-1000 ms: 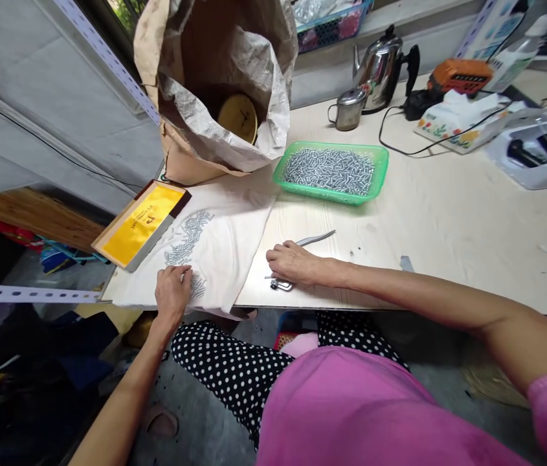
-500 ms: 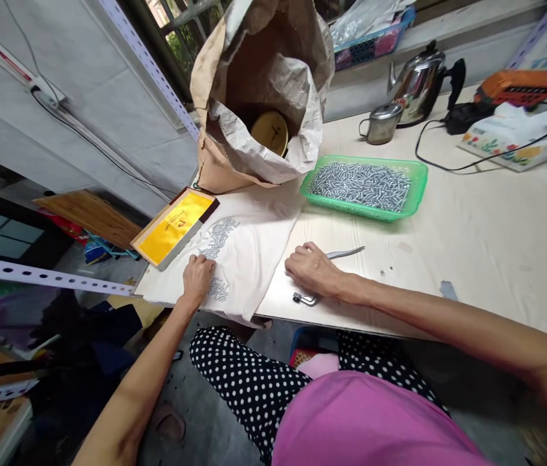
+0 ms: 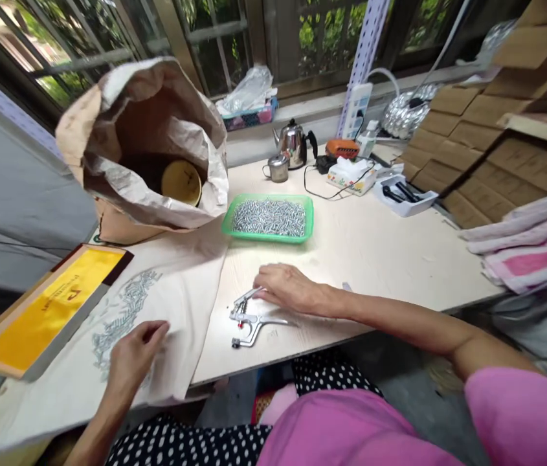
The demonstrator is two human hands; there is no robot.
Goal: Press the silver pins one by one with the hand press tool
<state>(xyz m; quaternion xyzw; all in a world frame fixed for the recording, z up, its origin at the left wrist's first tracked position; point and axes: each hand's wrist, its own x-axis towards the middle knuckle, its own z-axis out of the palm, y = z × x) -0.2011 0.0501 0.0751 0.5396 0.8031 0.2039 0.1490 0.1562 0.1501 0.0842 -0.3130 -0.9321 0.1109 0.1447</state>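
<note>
From where I stand I count two hands at work and one pair of metal pliers, which lies on the bench close to its near edge, its handles spread. One loose scatter of small metal pins, too many to count, lies on one white cloth to the left, and one green basket, farther off, holds a great heap more. One yellow box sits at the far left of the pins; one paper sack stands behind the cloth. At the back there's one kettle with one cup just beside it.

The cloth reaches the near edge, and its right border runs just left of the pliers. Pale wood stretches from the basket across to the right, giving the right arm broad room.

The right hand is palm down, fingers bent over the end of the pliers' upper handle; I can't tell whether it grips. The left hand is narrow, thumb and fingers drawn together over the cloth, beside the pins; I can't tell if it pinches one.
</note>
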